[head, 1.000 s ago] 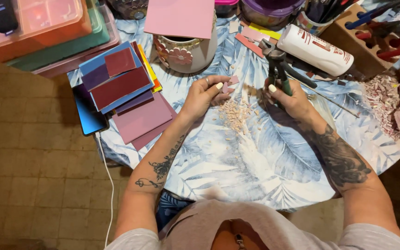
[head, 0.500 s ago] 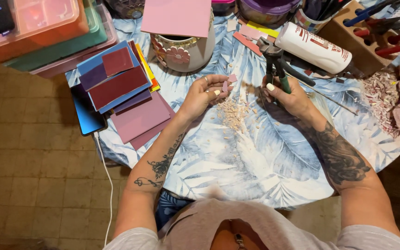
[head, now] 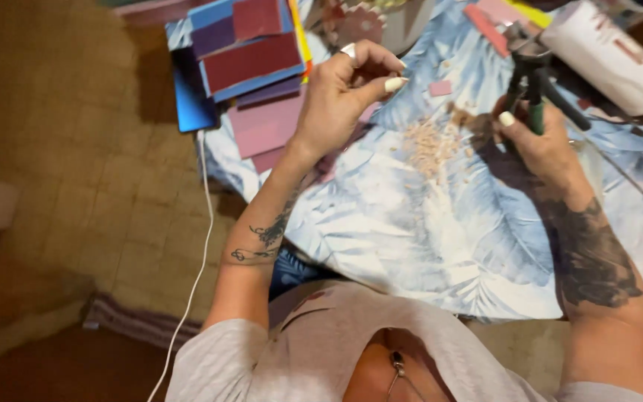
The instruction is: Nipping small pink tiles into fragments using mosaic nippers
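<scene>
Blue-and-white leaf-patterned cloth covers the surface, and both hands work above it. The right hand is closed around the dark and green handles of a plier-like punch tool, held upright with its head near the top of the frame; the grip is wrapped tight on the handles, a pale thumbnail pressing the green part. The left hand is raised off the cloth with thumb and forefinger pinched together; the grip looks nearly closed, but whether anything tiny sits between the fingertips cannot be told. Between the two hands, on the cloth, lies a small heap of pale pink paper bits (well scattered at its edges), with one small pink square just above it. To the left, a stack of red, purple and blue card sheets overhangs the edge, and a white cable hangs down toward the tiled floor.
</scene>
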